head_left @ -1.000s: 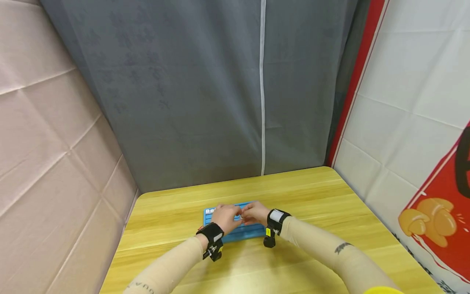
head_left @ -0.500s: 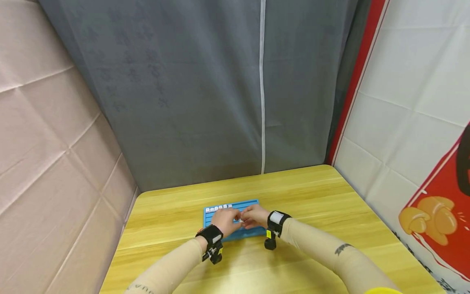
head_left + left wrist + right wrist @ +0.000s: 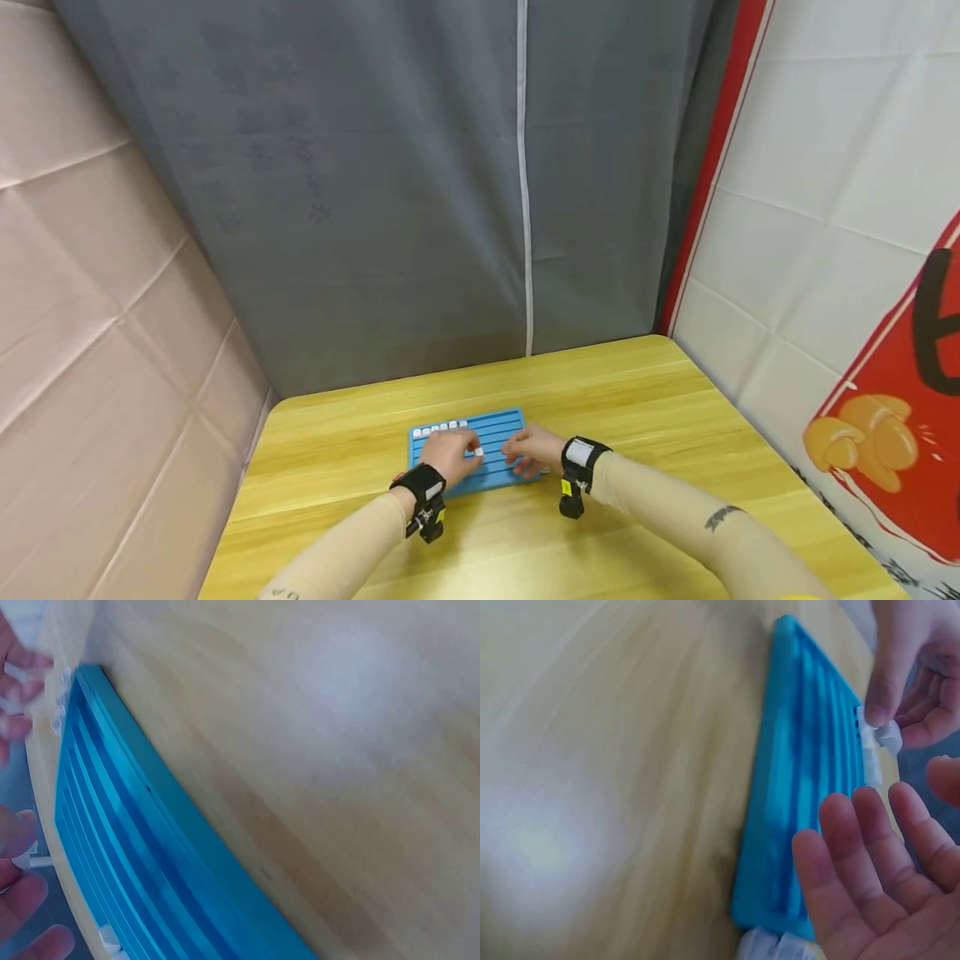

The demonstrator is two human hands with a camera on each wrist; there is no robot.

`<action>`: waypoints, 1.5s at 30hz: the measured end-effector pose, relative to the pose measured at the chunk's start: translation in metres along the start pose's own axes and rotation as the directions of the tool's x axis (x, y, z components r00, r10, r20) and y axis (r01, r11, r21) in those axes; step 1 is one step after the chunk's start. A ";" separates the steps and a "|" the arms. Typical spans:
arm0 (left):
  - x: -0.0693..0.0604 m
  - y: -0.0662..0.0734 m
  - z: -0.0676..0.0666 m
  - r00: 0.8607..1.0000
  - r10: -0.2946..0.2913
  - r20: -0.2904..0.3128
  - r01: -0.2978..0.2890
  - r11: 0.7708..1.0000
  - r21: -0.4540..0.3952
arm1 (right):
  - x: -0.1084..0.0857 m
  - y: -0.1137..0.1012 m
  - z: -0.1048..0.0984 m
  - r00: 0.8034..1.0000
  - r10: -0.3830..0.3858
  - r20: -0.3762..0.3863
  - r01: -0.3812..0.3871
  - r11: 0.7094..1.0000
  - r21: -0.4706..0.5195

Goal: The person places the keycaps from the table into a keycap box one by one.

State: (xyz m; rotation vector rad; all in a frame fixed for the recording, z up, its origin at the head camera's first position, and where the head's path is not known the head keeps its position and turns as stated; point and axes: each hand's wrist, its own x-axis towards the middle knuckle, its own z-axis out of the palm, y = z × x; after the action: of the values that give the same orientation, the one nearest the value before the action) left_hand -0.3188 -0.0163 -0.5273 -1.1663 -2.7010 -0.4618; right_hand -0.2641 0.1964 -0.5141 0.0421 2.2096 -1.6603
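Note:
A blue ridged tray lies on the wooden table, with several small white blocks in a row along its far left edge. Over its left part, my left hand pinches one small white block between thumb and index finger. That hand's fingers also appear at the left edge of the left wrist view. Near the tray's right end is my right hand; in the right wrist view its fingers are spread and relaxed, holding nothing. The markings on the blocks are too small to read.
Clear crumpled plastic with whitish contents sits against the tray's right end. A small red item shows by the left wrist. A grey curtain hangs behind the table, and fabric walls stand at both sides.
My hands, close together over the tray a second ago, have drawn apart. The right hand has moved right; the white block stays in the left hand. The head view has shifted slightly.

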 end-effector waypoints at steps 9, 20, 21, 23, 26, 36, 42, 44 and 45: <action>0.023 -0.024 0.009 0.996 -0.069 -0.053 0.070 0.997 0.014 | -0.018 0.022 -0.017 1.000 -0.010 0.023 0.012 0.996 -0.091; 0.050 -0.046 0.021 0.993 -0.120 -0.020 0.120 0.992 0.030 | -0.021 0.028 -0.023 1.000 0.016 0.012 -0.015 0.999 -0.031; 0.051 -0.048 0.023 0.992 -0.124 -0.015 0.125 0.992 0.030 | -0.021 0.028 -0.023 1.000 0.021 0.013 -0.021 1.000 -0.022; 0.053 -0.051 0.027 0.991 -0.131 -0.011 0.131 0.991 0.026 | -0.019 0.029 -0.024 1.000 0.023 0.015 -0.023 1.000 -0.007; 0.057 -0.053 0.033 0.991 -0.137 -0.012 0.137 0.990 0.016 | -0.018 0.031 -0.026 0.999 0.031 0.010 -0.031 1.000 -0.001; 0.059 -0.052 0.042 0.987 -0.160 -0.007 0.160 0.987 0.020 | -0.018 0.034 -0.025 0.999 0.036 0.009 -0.036 0.999 -0.011; 0.058 -0.050 0.044 0.985 -0.173 -0.007 0.173 0.984 0.035 | -0.020 0.038 -0.025 0.999 0.033 0.023 -0.033 0.999 -0.009; 0.059 -0.050 0.045 0.983 -0.184 -0.009 0.184 0.982 0.045 | -0.019 0.040 -0.026 0.999 0.035 0.023 -0.035 0.999 -0.006; 0.060 -0.050 0.045 0.982 -0.188 -0.013 0.189 0.981 0.049 | -0.019 0.040 -0.027 0.999 0.037 0.023 -0.037 0.999 -0.002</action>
State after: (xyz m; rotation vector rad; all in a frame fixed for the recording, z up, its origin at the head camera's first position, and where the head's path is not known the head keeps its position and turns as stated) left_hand -0.3971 0.0074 -0.5639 -0.8979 -2.8114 -0.4207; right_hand -0.2443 0.2373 -0.5393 0.0627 2.1804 -1.6308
